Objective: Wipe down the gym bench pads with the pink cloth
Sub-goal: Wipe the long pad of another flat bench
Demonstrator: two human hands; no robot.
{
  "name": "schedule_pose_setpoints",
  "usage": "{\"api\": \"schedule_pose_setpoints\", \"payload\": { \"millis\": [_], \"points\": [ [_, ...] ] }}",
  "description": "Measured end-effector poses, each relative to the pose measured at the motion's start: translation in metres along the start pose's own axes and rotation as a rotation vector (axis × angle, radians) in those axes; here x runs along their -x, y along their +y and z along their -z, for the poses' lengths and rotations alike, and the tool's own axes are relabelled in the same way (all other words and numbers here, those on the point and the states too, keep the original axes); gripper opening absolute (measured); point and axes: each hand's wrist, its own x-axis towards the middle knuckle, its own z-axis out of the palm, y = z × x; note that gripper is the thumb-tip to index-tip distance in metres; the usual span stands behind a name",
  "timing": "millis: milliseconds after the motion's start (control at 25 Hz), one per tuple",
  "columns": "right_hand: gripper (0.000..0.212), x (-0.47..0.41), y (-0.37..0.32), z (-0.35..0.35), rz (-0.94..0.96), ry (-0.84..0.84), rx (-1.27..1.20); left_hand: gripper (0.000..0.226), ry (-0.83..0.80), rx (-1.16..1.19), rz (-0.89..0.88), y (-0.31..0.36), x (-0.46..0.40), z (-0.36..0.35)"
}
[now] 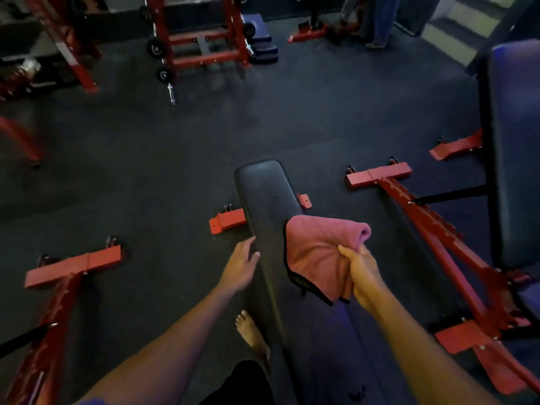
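Fingers: those of the right hand (361, 276) are curled tight around a bunched fold of the pink cloth (317, 255); those of the left hand (242, 267) lie straight and slightly spread, tips touching the left edge of the bench pad (264, 194).
Cloth: pink with a dark trim, held above the right side of the black pad, its loose end hanging down below the fist; whether it touches the pad cannot be told.
Bench: a long, narrow black pad running away from the person, on a red frame whose foot (228, 221) shows at the left of the pad.
Person: bare forearms reaching forward, one bare foot (252, 331) on the dark floor (175, 147) just left of the bench.
Neighbours: a second bench with a blue-tinted pad (515, 141) to the right on a red frame (432, 220); another red frame (58, 287) to the left.
Background: a red rack (201, 33) with small black weight plates, and the legs of another person (377, 21) standing at the far side.
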Motion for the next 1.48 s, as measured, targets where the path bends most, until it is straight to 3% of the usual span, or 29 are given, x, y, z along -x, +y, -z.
{"api": "schedule_pose_setpoints", "payload": {
  "millis": [160, 400, 480, 720, 840, 960, 1120, 1320, 1480],
  "points": [
    [0.055, -0.118, -0.023, -0.053, 0.075, 0.014, 0.242, 0.064, -0.068, -0.135, -0.023, -0.029, -0.131, -0.029],
    [0.055, -0.256, -0.053, -0.088, 0.066, 0.125, 0.341, 0.075, -0.177, -0.338, 0.0, -0.037, -0.265, -0.036],
    [0.048, -0.299, -0.05, -0.087, 0.102, 0.087, 0.415, 0.077, -0.196, -0.373, 0.004, -0.043, -0.303, -0.046],
    [0.061, -0.431, -0.002, -0.087, 0.097, 0.006, 0.523, 0.076, -0.081, -0.484, 0.01, -0.06, -0.411, -0.098],
    [0.045, -0.519, 0.027, -0.112, 0.097, -0.157, 0.42, 0.071, -0.017, -0.561, 0.064, -0.093, -0.465, -0.123],
    [0.06, -0.593, 0.059, -0.147, 0.203, -0.345, 0.521, 0.071, 0.119, -0.726, 0.08, -0.129, -0.482, -0.149],
    [0.077, -0.64, 0.091, -0.17, 0.289, -0.44, 0.646, 0.07, 0.212, -0.793, 0.012, -0.146, -0.482, -0.162],
    [0.06, -0.653, 0.1, -0.179, 0.224, -0.469, 0.418, 0.071, 0.223, -0.81, -0.003, -0.15, -0.483, -0.163],
    [0.053, -0.656, 0.097, -0.178, 0.377, -0.462, 0.489, 0.073, 0.216, -0.796, -0.004, -0.148, -0.483, -0.161]
  ]
}}
